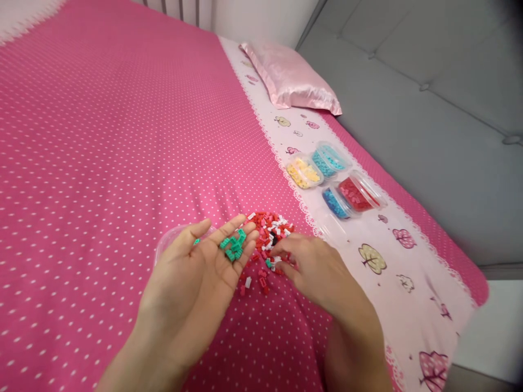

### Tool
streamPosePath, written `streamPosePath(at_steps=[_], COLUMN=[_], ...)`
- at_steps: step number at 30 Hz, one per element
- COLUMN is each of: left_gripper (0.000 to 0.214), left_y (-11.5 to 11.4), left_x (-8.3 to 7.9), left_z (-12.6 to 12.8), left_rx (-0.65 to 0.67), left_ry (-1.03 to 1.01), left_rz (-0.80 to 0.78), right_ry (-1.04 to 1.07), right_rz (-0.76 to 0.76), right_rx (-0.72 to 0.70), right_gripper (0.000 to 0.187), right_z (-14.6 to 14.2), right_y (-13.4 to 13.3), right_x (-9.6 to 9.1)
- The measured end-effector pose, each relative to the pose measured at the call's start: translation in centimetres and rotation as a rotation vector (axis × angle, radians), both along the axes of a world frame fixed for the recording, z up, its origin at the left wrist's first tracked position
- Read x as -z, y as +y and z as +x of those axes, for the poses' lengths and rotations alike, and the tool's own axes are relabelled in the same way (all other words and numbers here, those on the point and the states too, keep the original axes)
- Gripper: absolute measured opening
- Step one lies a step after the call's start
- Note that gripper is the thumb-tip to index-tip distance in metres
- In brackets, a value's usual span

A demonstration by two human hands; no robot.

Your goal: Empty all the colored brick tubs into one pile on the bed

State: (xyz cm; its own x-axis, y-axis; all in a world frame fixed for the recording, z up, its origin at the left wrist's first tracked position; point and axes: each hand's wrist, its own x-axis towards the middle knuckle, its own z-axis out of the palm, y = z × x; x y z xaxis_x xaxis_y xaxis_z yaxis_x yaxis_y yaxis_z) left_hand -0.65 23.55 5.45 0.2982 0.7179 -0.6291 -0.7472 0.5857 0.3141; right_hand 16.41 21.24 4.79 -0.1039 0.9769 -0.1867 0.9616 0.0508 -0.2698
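My left hand (200, 269) is palm up with its fingers stretched out, and holds a small heap of green toy bricks (234, 245) on the finger side of the palm. Over the right edge of a loose pile of tiny bricks (261, 223), mostly red, pink and white, is my right hand (312, 267). Its fingers are bent, with a gap between thumb and forefinger, and nothing shows held in them. Close to these fingertips lies a single green brick (268, 263). A black piece (273, 238) shows in the pile.
Behind my left hand stands a partly hidden clear container (163, 242). Tubs of yellow bricks (303, 172), turquoise bricks (328, 159), blue bricks (336, 203) and red bricks (357, 193) stand to the right. A pink pillow (294, 76) rests beside the grey headboard (408, 125) on the dotted bedspread (122, 136).
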Motion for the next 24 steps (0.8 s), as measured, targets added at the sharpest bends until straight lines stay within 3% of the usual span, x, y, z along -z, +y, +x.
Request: streamPosePath(at_steps=[3, 8, 16, 19, 24], left_gripper=[0.030, 0.028, 0.036, 0.037, 0.029], left_y=[0.0, 0.1, 0.2, 0.2, -0.1], left_x=[0.0, 0.1, 0.2, 0.4, 0.2], left_z=[0.0, -0.1, -0.6, -0.7, -0.3], left_rx=[-0.007, -0.019, -0.013, -0.004, 0.005], left_ry=[0.011, 0.008, 0.009, 0.006, -0.003], left_rz=[0.008, 0.011, 0.014, 0.022, 0.020], right_ry=[-0.147, -0.254, -0.147, 0.001, 0.346], right_rz=[-0.111, -0.105, -0.058, 0.054, 0.435], right_rx=[-0.002, 0.044, 0.016, 0.030, 0.011], right_gripper=[0.010, 0.009, 0.010, 0.010, 0.011], right_z=[-0.2, -0.8, -0.5, -0.2, -1.0], right_y=[0.2, 0.5, 1.0, 1.2, 0.3], right_x=[1.3, 2.9, 2.3, 1.4, -0.5])
